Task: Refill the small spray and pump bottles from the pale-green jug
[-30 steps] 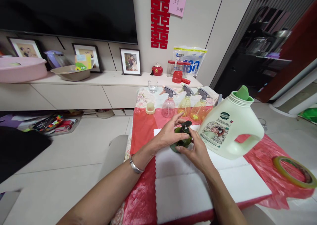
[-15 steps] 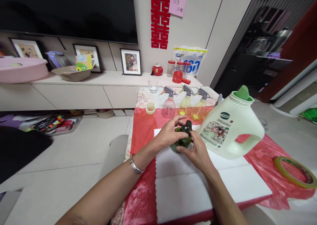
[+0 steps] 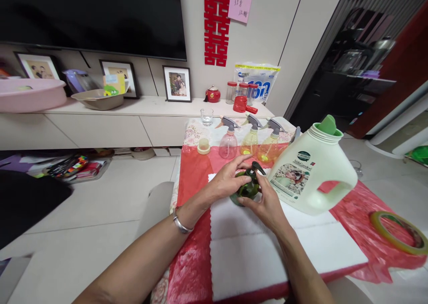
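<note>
A dark green pump bottle [image 3: 246, 191] with a black pump head [image 3: 257, 166] stands on a white padded sheet [image 3: 247, 246]. My left hand [image 3: 230, 179] grips its collar from the left, the thumb across the front and the index finger stretched out behind. From the right, my right hand [image 3: 264, 201] holds the bottle's body between thumb and fingers; some fingertips are hidden behind it. Close to the right hand is a large pale green jug [image 3: 310, 174] with a green spout in its mouth. Behind the hands stand a pink spray bottle [image 3: 228, 144] and two yellow spray bottles [image 3: 249, 140].
A cream cap [image 3: 203, 146] sits on the red plastic sheet [image 3: 194, 174] at left. Beyond it is a clear glass [image 3: 206, 117]. A roll of tape [image 3: 399, 232] lies at the right. A low cabinet [image 3: 147, 105] runs along the wall.
The black pump head has turned, so its nozzle now points to the right instead of towards me. Both hands stay at the bottle, nearly in the same place.
</note>
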`<action>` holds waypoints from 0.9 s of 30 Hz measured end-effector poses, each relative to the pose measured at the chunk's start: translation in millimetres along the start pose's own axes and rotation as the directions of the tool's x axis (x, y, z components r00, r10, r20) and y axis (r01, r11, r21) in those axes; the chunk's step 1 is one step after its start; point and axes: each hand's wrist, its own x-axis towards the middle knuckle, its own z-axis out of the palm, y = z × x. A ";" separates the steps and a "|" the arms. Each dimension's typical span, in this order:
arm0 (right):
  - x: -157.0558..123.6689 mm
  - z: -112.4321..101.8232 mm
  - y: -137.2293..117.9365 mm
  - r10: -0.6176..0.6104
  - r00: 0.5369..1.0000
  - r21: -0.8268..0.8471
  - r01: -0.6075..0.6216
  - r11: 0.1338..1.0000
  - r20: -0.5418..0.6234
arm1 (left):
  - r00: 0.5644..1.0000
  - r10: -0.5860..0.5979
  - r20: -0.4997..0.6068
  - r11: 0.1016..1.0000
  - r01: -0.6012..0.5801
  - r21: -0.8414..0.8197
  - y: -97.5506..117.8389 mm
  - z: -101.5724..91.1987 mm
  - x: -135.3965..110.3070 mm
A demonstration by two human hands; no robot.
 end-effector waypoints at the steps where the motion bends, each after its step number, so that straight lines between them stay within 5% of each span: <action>1: 0.0 0.1 0.3 0.008 1.000 0.000 -0.008 1.000 0.001 | 1.000 0.005 -0.018 1.000 -0.005 0.017 -0.7 0.6 1.2; 7: 1.0 -0.3 1.0 0.017 1.000 0.000 -0.017 1.000 0.006 | 0.994 0.037 -0.101 0.995 -0.027 0.096 -7.8 3.9 9.7; 18: 0.1 -0.2 0.2 0.024 1.000 0.042 -0.025 0.999 0.014 | 0.998 -0.028 0.055 0.994 0.023 0.105 1.1 -2.2 1.5; 27: 0.5 -2.7 -6.7 -0.005 1.000 0.023 0.005 1.000 0.015 | 1.000 -0.001 -0.018 0.995 0.002 0.102 2.1 1.1 4.4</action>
